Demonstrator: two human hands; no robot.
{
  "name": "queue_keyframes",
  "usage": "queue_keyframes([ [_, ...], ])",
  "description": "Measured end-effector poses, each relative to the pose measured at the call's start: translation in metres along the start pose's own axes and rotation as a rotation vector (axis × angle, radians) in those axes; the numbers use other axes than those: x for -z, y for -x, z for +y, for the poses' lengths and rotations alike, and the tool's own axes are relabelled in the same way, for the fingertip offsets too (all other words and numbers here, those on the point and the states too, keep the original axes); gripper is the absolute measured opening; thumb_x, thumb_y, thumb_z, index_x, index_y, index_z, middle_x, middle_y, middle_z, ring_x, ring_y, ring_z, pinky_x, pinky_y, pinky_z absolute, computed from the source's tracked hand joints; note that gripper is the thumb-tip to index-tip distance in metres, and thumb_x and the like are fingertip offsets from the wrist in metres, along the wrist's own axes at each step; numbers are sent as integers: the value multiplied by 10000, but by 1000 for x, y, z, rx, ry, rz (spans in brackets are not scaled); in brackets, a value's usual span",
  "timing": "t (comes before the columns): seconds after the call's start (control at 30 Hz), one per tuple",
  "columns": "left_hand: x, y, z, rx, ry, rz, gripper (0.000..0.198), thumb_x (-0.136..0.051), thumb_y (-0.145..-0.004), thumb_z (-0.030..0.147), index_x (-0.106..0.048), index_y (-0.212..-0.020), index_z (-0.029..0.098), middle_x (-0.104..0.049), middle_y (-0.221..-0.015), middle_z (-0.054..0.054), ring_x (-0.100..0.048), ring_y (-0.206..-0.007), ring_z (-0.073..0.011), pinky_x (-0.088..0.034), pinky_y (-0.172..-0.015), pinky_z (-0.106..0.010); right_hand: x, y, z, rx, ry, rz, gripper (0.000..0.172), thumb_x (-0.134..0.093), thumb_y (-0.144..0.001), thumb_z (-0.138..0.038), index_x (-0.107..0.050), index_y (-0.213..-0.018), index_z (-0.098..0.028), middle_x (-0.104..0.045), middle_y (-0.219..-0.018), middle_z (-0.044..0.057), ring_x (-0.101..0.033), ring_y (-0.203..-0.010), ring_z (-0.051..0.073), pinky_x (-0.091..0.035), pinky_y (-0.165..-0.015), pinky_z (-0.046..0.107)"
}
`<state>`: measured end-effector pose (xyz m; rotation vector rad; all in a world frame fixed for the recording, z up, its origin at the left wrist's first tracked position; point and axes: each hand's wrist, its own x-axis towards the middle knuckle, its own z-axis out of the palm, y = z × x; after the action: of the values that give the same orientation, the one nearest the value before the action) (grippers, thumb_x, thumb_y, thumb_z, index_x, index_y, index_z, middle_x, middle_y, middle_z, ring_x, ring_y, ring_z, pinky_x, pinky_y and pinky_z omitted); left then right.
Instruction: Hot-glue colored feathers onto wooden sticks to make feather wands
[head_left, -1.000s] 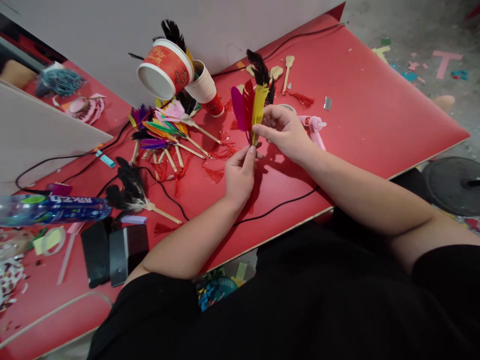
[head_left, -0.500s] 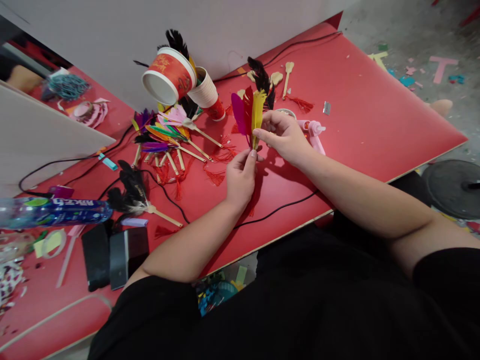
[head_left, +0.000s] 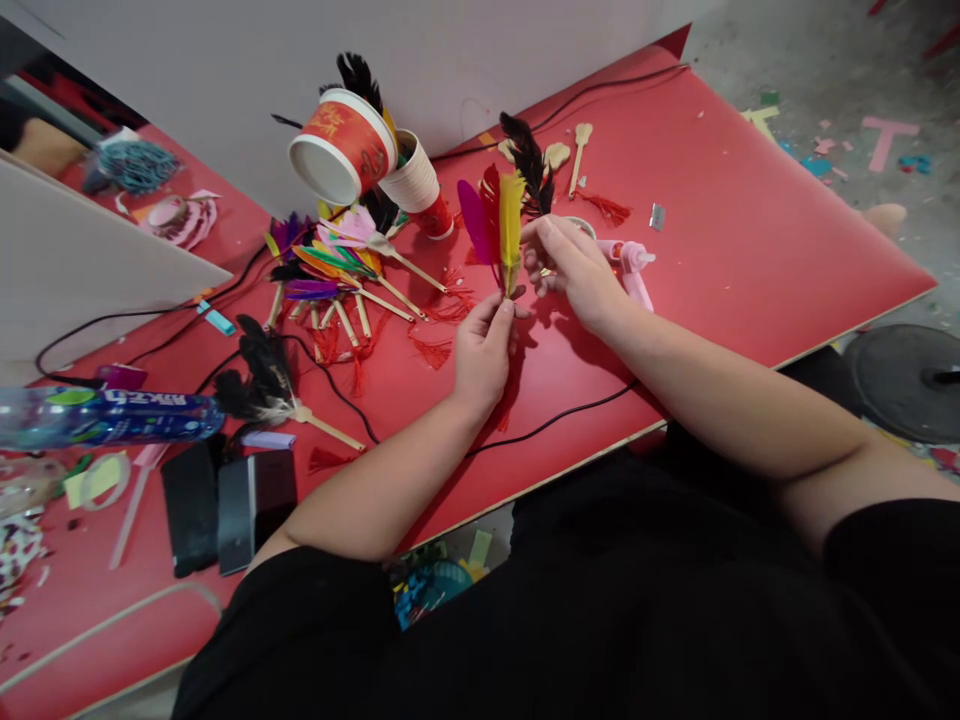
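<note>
My left hand [head_left: 484, 345] pinches the base of a small feather fan [head_left: 491, 230] upright over the table; its feathers are purple, red and yellow. Most of the fan's handle is hidden by my fingers, and a red tassel shows below them. Just right of the yellow feather [head_left: 511, 222], my right hand [head_left: 574, 270] is apart from the fan with its fingers loosely spread. Behind that hand lies a pink glue gun [head_left: 634, 262], beside a small round container [head_left: 583, 226] that my hand partly covers.
Several finished feather fans [head_left: 337, 265] with tassels lie left on the red table [head_left: 750, 220]. Paper cups [head_left: 412, 175] and a red paper bucket [head_left: 345, 145] stand behind. A black cable [head_left: 555, 422] crosses the front. A bottle [head_left: 112, 415] and phones [head_left: 240, 515] lie far left.
My right hand has let go of the yellow feather and drawn back to the right, its fingers loosening. My left hand keeps its pinch on the fan, nearly unmoved.
</note>
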<state>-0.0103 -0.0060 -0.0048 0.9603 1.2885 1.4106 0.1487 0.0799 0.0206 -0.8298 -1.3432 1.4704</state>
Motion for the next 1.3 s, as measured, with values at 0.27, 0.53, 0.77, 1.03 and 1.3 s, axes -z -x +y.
queue_keyframes([
  [0.27,1,1,-1,5,87,-15,361,-887,-1120,573,-867,-1204,223,-799,-864,2,-565,-570,-79,-442,-495,-194,3,-2,10,-23,4,-101,519,-689,-1143,-780,-687,-1060,-268,-685,-1031,57,-649,-864,203,-578,-702,338],
  [0.53,-2,-4,-4,-47,241,82,282,-861,-1168,500,-859,-1195,219,-753,-819,24,-550,-560,-69,-416,-493,-175,4,-2,16,14,337,-167,100,-631,-1093,-213,-725,-1117,-240,-687,-986,39,-640,-862,222,-578,-826,363],
  [0.77,-5,-6,-5,-70,391,130,273,-865,-1143,499,-799,-1146,234,-649,-792,60,-445,-517,-67,-356,-442,-174,-3,8,18,81,882,-402,183,-666,-1001,-55,-771,-1028,-202,-803,-1043,98,-719,-984,277,-573,-978,404],
  [1.03,-8,-4,-1,12,430,102,286,-893,-1094,464,-754,-1080,215,-640,-796,53,-442,-511,-51,-355,-457,-159,-25,-30,-67,277,1132,-136,213,-640,-1088,-97,-821,-1102,-208,-855,-1192,137,-760,-1010,301,-559,-919,425],
  [1.3,-10,-2,2,38,392,99,251,-871,-1092,430,-747,-1068,213,-630,-801,52,-428,-509,-49,-337,-451,-150,-58,-194,-105,123,1062,-226,125,-801,-994,-85,-853,-1024,-195,-841,-1035,46,-708,-920,197,-550,-896,323],
])
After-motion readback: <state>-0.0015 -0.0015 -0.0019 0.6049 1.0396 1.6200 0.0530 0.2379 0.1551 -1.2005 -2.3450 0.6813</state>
